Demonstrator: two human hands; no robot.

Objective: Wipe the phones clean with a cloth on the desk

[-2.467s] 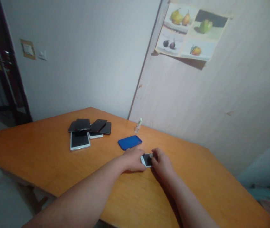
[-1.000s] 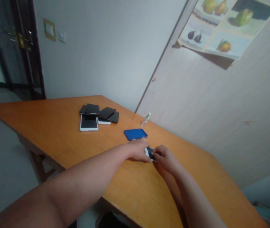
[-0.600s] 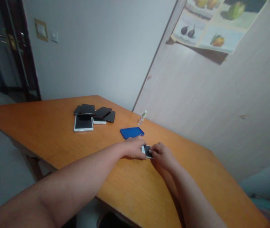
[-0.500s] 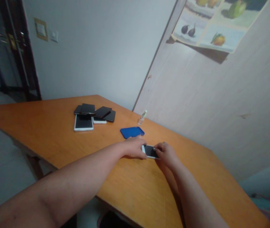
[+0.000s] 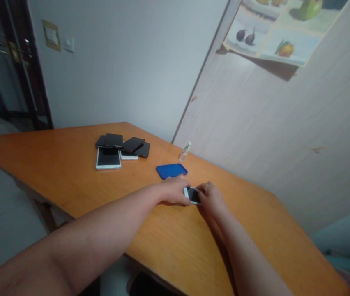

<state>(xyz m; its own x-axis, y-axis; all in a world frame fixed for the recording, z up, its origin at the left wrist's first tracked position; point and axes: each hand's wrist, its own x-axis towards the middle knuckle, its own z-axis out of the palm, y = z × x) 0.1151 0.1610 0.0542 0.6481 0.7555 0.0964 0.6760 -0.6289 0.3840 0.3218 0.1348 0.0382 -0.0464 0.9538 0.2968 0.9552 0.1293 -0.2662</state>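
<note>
On the counter (image 5: 70, 187), your left hand (image 5: 175, 190) lay left of the white phone (image 5: 193, 195), your right hand (image 5: 212, 198) to its right, both touching it. Its long axis ran roughly left to right between them. Left fingers: parted, gripping the near end. Right fingers: bunched over the opposite end; closure and any hold could not be told.

Homelike room, fruit poster (image 5: 284, 24) on wall (image 5: 286, 115), dark door (image 5: 32, 72), light switch (image 5: 51, 36), wooden table (image 5: 54, 172)

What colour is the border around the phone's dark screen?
The phone has a white border; the head view shows it.
</note>
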